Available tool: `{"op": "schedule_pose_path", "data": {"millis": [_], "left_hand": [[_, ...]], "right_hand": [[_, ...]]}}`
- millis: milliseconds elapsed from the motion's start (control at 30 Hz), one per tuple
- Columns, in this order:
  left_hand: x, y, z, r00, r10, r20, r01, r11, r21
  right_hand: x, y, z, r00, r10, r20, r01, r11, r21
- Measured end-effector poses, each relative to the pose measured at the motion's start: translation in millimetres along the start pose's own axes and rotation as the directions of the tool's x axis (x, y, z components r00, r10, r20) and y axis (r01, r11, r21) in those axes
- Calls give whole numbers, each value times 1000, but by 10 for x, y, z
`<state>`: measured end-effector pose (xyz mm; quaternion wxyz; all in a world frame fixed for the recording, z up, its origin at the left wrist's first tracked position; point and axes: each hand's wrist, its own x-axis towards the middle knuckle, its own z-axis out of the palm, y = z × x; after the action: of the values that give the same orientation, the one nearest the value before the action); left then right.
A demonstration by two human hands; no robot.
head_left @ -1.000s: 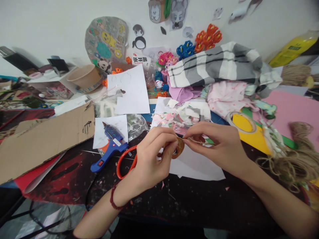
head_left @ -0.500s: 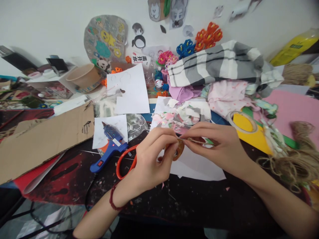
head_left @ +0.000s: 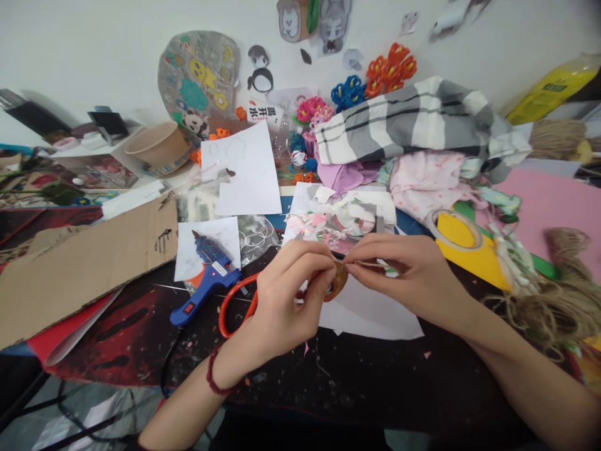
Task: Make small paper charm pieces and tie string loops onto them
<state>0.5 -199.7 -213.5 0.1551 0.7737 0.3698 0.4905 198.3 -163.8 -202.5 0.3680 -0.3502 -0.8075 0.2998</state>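
My left hand [head_left: 298,294] is closed in a pinch, thumb against fingertips; its fingers mostly cover the small thing between them. My right hand [head_left: 406,275] pinches a thin tan strand of twine [head_left: 369,265], which runs back under its palm. The fingertips of both hands nearly meet. Just below them an amber-brown ring [head_left: 339,287], like a roll of tape, shows partly behind my left fingers. Orange-red scissors handles [head_left: 225,313] stick out beside my left hand. Under the hands lies a sheet of white paper [head_left: 375,316].
A blue glue gun [head_left: 206,288] rests on white paper at left, by a cardboard sheet [head_left: 94,263]. Paper scraps [head_left: 333,216] lie beyond the hands. At right are a tape roll [head_left: 455,230], yellow card [head_left: 483,266] and a jute twine bundle [head_left: 554,307].
My right hand has shifted slightly, its fingertips moving a little right, away from my left. The left hand keeps its pinch almost unmoved.
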Motion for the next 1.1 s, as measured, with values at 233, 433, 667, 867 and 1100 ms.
{"op": "schedule_pose_path", "data": {"millis": [233, 433, 667, 867, 1100], "left_hand": [[31, -40, 11, 1000, -5, -29, 7, 999, 49], [92, 38, -57, 979, 12, -204, 42, 965, 259], [-4, 235, 354, 778, -50, -626, 321, 889, 328], [-20, 298, 719, 670, -173, -722, 378, 916, 130], [21, 351, 800, 684, -62, -727, 321, 920, 224]], "right_hand": [[7, 37, 34, 998, 3, -68, 0, 999, 43], [166, 21, 82, 981, -14, -195, 33, 995, 93], [233, 3, 359, 934, 19, -356, 27, 992, 121], [46, -12, 395, 866, -19, -501, 62, 996, 69], [-32, -34, 393, 840, -70, -538, 131, 988, 76]]}}
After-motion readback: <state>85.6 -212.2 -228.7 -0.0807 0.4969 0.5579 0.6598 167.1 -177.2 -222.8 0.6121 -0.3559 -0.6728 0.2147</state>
